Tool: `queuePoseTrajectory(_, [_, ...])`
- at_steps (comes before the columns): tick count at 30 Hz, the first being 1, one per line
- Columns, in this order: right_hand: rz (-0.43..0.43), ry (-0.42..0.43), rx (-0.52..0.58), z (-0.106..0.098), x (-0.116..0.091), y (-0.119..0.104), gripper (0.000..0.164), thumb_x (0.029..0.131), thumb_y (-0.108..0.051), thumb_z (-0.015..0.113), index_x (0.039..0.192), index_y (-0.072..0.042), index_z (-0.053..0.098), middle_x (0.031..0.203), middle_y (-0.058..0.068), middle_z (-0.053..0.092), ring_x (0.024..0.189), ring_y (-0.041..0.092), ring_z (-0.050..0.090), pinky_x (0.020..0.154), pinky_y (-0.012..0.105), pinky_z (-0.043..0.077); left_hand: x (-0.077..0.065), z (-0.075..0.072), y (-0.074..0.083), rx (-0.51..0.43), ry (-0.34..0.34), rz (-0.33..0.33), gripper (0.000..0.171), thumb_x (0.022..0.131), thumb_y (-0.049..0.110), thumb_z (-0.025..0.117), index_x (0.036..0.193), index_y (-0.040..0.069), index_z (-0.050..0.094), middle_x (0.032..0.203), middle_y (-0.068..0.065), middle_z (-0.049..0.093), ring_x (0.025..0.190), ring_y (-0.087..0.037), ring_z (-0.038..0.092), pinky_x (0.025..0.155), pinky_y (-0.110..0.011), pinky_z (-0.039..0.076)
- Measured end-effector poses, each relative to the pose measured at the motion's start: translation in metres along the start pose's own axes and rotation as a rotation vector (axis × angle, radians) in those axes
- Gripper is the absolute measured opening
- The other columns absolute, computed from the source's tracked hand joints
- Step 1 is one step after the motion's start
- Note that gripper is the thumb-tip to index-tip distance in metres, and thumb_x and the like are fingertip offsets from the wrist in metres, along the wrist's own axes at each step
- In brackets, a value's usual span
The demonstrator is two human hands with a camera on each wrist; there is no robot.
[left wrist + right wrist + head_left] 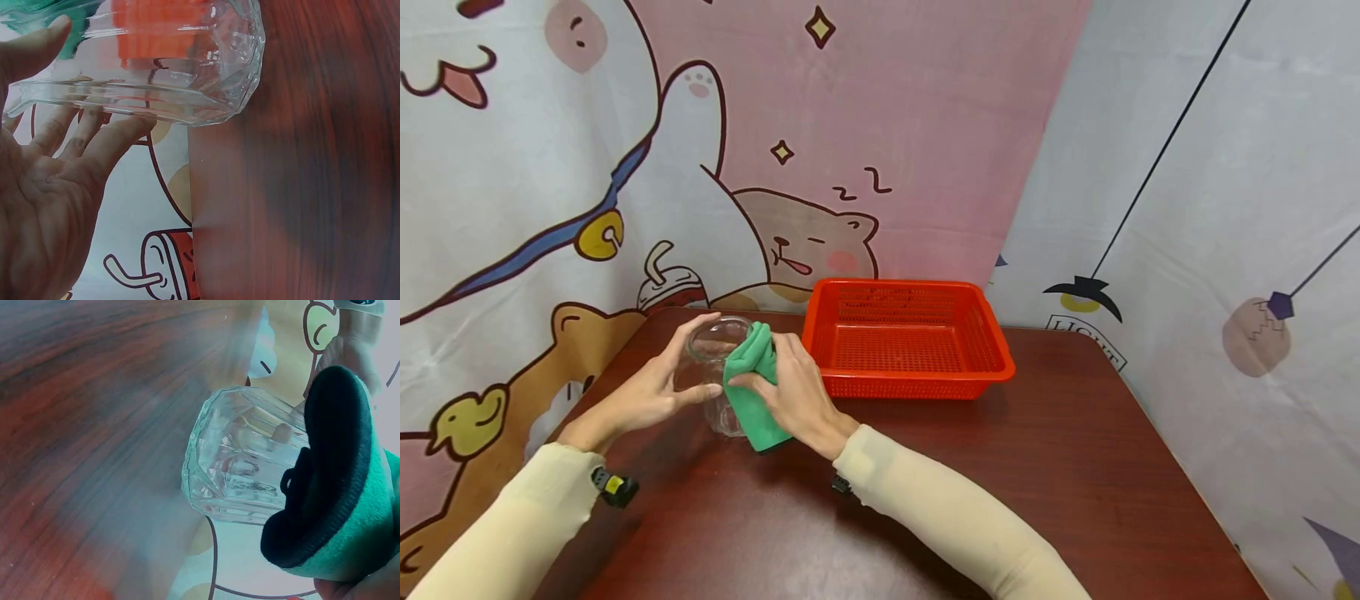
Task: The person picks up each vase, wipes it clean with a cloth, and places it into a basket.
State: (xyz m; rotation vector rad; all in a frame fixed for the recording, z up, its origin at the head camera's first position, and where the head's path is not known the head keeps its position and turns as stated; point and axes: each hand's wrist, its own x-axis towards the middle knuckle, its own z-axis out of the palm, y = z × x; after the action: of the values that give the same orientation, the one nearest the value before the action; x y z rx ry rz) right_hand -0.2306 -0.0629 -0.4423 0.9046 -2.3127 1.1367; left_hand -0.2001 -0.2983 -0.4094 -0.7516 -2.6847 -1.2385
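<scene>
A clear glass jar (pixel 721 415) with a faceted lower part stands upright in the head view, its round rim on top. My left hand (pixel 658 387) grips it from the left, thumb on the near side and fingers round the far side. In my right hand (pixel 803 400) is a folded green cloth (pixel 758 412), pinched between thumb and fingers against the right side of the jar near the rim. The right wrist view shows the dark underside of the cloth (pixel 337 419) beside the glass. Through the jar (pixel 225 75), the left wrist view shows green and red behind it.
A red plastic basket (pixel 917 388) with perforated walls stands at the back of the dark reddish-brown table (pixel 1060 467), right of the jar. Behind the table hangs a cartoon-printed cloth backdrop (pixel 910 125). Small dark devices are strapped under both wrists.
</scene>
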Motion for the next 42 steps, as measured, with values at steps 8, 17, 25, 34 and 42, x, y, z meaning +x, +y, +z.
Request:
queuePoseTrajectory(8, [-0.002, 0.065, 0.032, 0.003, -0.004, 0.000, 0.054, 0.094, -0.052, 0.053, 0.130, -0.013, 0.046, 0.107, -0.004, 0.049, 0.090, 0.007, 0.051, 0.077, 0.021, 0.047, -0.001, 0.002, 0.003, -0.001, -0.006, 0.008, 0.096, 0.085, 0.022, 0.076, 0.155, 0.029, 0.012, 0.145, -0.002, 0.037, 0.128, -0.029, 0.044, 0.092, -0.071, 0.032])
queuePoseTrajectory(17, [0.034, 0.082, 0.088, -0.001, -0.001, -0.002, 0.054, 0.091, -0.053, 0.057, 0.128, -0.017, 0.041, 0.101, -0.008, 0.051, 0.085, 0.005, 0.055, 0.071, 0.021, 0.048, 0.004, 0.001, 0.002, 0.011, -0.007, 0.053, 0.097, 0.084, 0.016, 0.076, 0.155, 0.027, 0.011, 0.146, -0.003, 0.035, 0.127, -0.031, 0.044, 0.090, -0.073, 0.032])
queuePoseTrajectory(25, [0.042, 0.044, 0.021, -0.003, -0.001, -0.003, 0.043, 0.087, -0.053, 0.062, 0.109, -0.020, 0.045, 0.093, -0.011, 0.047, 0.078, 0.004, 0.050, 0.065, 0.017, 0.044, 0.002, 0.001, 0.006, -0.018, -0.009, 0.039, 0.096, 0.084, 0.014, 0.076, 0.155, 0.031, 0.013, 0.142, -0.004, 0.041, 0.127, -0.028, 0.044, 0.094, -0.070, 0.032])
queuePoseTrajectory(34, [0.069, 0.009, -0.053, 0.000, -0.003, -0.003, 0.045, 0.083, -0.054, 0.068, 0.103, -0.021, 0.046, 0.093, -0.011, 0.044, 0.075, 0.004, 0.048, 0.061, 0.018, 0.043, 0.003, 0.002, -0.003, -0.024, -0.004, 0.064, 0.097, 0.083, 0.015, 0.077, 0.155, 0.030, 0.013, 0.144, -0.002, 0.041, 0.129, -0.028, 0.044, 0.093, -0.071, 0.032])
queuePoseTrajectory(42, [0.122, -0.070, -0.122, 0.004, -0.011, -0.002, 0.049, 0.080, -0.059, 0.069, 0.102, -0.021, 0.046, 0.092, -0.009, 0.043, 0.068, 0.007, 0.046, 0.053, 0.019, 0.040, 0.006, 0.004, -0.032, 0.009, -0.006, 0.064, 0.100, 0.083, 0.021, 0.078, 0.155, 0.032, 0.009, 0.144, 0.003, 0.039, 0.129, -0.020, 0.043, 0.093, -0.068, 0.034])
